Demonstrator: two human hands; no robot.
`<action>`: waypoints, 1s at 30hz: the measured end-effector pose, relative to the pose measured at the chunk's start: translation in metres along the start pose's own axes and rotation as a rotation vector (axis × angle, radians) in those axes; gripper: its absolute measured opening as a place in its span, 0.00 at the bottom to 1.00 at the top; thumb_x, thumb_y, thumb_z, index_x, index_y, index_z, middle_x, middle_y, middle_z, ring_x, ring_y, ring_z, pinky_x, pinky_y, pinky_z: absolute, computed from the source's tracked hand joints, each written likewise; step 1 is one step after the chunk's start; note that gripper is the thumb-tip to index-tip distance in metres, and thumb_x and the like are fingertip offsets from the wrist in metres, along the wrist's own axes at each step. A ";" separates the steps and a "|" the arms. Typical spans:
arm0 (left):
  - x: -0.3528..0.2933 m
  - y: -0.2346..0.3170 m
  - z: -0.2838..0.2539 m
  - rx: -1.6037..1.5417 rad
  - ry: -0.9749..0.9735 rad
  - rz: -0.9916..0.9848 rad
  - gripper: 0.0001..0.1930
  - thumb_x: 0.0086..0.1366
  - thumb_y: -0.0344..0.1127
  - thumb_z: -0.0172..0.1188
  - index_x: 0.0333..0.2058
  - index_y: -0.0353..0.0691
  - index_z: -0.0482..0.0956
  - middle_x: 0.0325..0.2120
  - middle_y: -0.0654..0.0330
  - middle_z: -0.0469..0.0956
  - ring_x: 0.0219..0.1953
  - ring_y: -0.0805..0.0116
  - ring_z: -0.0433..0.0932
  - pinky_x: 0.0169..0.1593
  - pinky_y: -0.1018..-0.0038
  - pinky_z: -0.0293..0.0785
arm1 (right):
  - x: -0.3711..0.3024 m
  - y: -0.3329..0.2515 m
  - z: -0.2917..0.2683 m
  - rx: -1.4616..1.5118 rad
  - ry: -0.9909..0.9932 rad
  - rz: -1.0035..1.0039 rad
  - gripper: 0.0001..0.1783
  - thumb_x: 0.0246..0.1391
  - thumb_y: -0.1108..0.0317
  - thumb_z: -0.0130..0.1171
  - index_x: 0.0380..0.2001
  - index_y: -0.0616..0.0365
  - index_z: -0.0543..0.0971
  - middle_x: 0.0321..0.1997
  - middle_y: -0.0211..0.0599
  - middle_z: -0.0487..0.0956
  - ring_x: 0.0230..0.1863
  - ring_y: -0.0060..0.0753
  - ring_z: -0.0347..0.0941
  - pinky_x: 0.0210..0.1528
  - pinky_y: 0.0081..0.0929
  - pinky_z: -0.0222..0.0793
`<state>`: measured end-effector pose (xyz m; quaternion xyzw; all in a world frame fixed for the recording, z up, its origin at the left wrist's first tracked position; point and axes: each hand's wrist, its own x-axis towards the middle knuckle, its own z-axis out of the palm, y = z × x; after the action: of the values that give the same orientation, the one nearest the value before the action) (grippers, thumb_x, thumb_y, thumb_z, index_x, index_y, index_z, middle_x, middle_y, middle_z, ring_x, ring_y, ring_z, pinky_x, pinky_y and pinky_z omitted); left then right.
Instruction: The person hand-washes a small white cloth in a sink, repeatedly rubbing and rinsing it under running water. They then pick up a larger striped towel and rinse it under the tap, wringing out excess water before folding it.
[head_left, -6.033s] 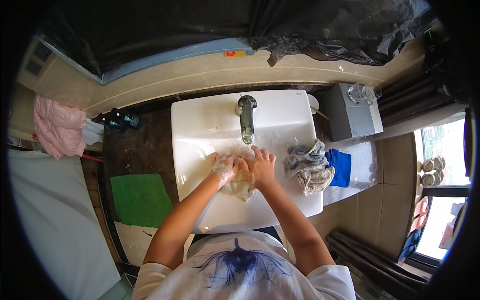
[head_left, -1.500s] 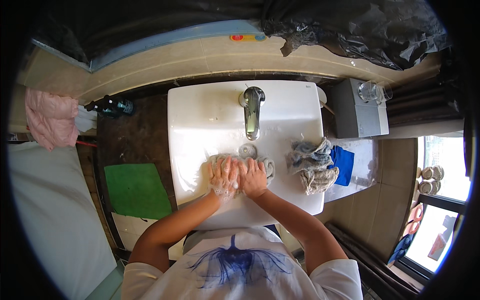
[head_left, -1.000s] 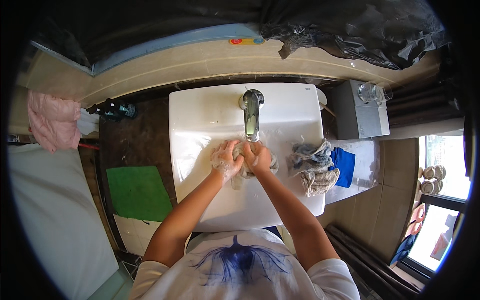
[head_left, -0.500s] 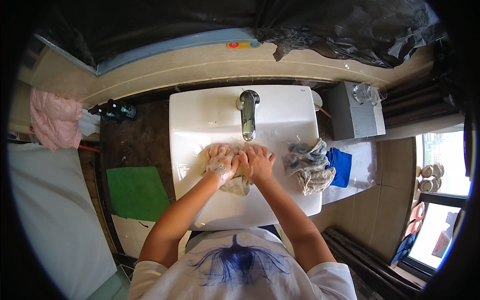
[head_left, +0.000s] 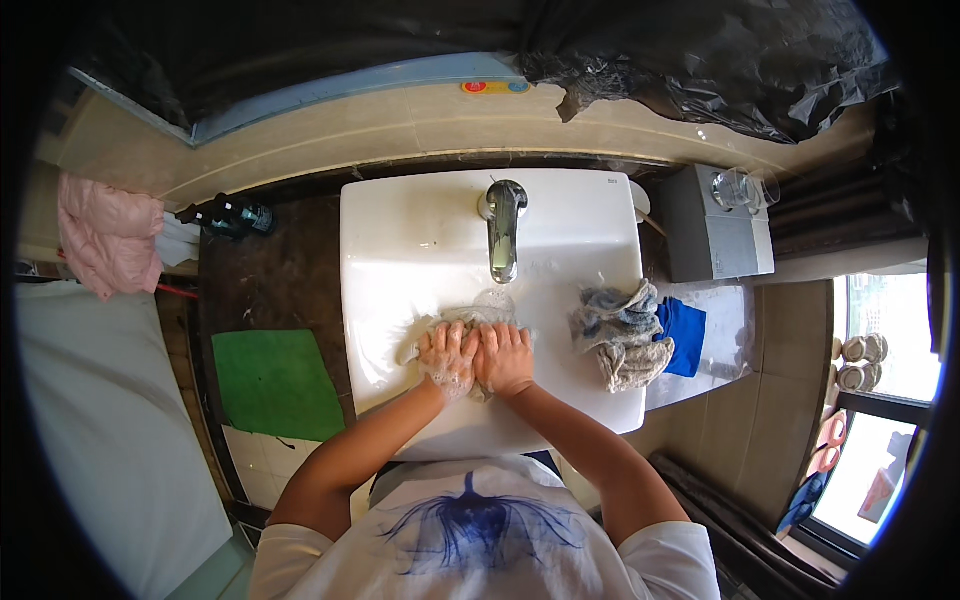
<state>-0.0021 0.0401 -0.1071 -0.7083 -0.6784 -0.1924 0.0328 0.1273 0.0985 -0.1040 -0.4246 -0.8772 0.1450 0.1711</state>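
Note:
In the basin of a white sink (head_left: 400,235), a wet, pale greyish cloth (head_left: 462,316) lies bunched under both hands. My left hand (head_left: 449,358), soapy with foam over its back and wrist, presses down on it with curled fingers. Right against it, my right hand (head_left: 506,358) grips the same cloth, fingers bent over its upper part. Most of the cloth is hidden by the hands. Just beyond them, a chrome faucet (head_left: 505,230) points toward me. Wet grey-blue and beige knitted pieces (head_left: 620,318) are heaped over the sink's right side.
A folded blue cloth (head_left: 683,336) lies beside the heap. On the dark counter at left are a green cloth (head_left: 275,385) and dark bottles (head_left: 235,218). A grey box (head_left: 715,225) with drinking glasses (head_left: 735,188) stands back right; a pink padded garment (head_left: 110,235) hangs far left.
Both hands have drawn nearer to me and closer together. Their fingers, spread forward before, are now curled over the cloth, which is more bunched.

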 end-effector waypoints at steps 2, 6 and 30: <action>0.012 -0.005 0.007 -0.008 0.009 0.003 0.18 0.52 0.42 0.56 0.42 0.47 0.75 0.41 0.56 0.71 0.42 0.55 0.70 0.37 0.54 0.63 | 0.014 0.009 -0.001 0.028 -0.043 0.005 0.17 0.47 0.64 0.53 0.42 0.55 0.74 0.38 0.42 0.77 0.40 0.47 0.73 0.45 0.45 0.65; 0.036 -0.012 0.014 -0.042 -0.097 -0.071 0.12 0.54 0.42 0.56 0.37 0.45 0.74 0.35 0.56 0.74 0.40 0.54 0.73 0.35 0.54 0.70 | 0.040 0.021 0.011 0.041 -0.092 0.141 0.15 0.51 0.59 0.48 0.37 0.56 0.76 0.30 0.50 0.80 0.34 0.53 0.77 0.42 0.49 0.70; 0.081 -0.026 -0.002 -0.528 -0.233 -0.654 0.20 0.62 0.55 0.57 0.36 0.43 0.77 0.36 0.60 0.74 0.41 0.63 0.71 0.46 0.64 0.66 | 0.065 0.022 -0.019 0.244 -0.127 0.509 0.21 0.52 0.53 0.59 0.42 0.57 0.80 0.38 0.38 0.78 0.48 0.40 0.71 0.48 0.39 0.66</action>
<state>-0.0275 0.1184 -0.0851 -0.4572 -0.7937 -0.2784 -0.2890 0.1135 0.1653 -0.0844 -0.5975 -0.7273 0.3142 0.1239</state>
